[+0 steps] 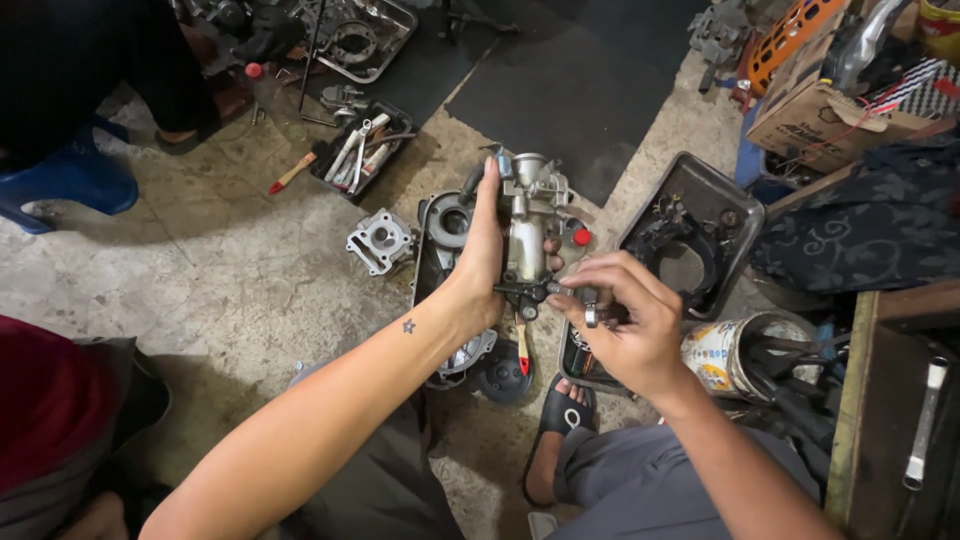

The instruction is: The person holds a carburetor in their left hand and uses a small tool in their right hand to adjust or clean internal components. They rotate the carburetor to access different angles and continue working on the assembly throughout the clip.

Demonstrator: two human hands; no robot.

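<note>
Carburetor underside behind left hand

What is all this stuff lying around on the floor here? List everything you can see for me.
Carburettor-like metal part: one, silver, held up at centre.
Finned engine block: one, pale grey, on the concrete floor, left of centre.
Engine cover: one, grey, on the floor behind the left hand.
Tool tray: one, black, holding hand tools, upper left.
Red-handled tool: one, beside the tool tray.
Metal pan: one, dark, holding black parts, right of centre.
Tin can: one, white and yellow, stuffed with tools, right.
Cardboard box: one, brown, upper right.
Blue stool: one, upper left.
Left hand: grips the metal part.
Right hand: pinches a small fitting at the part's base.
</note>
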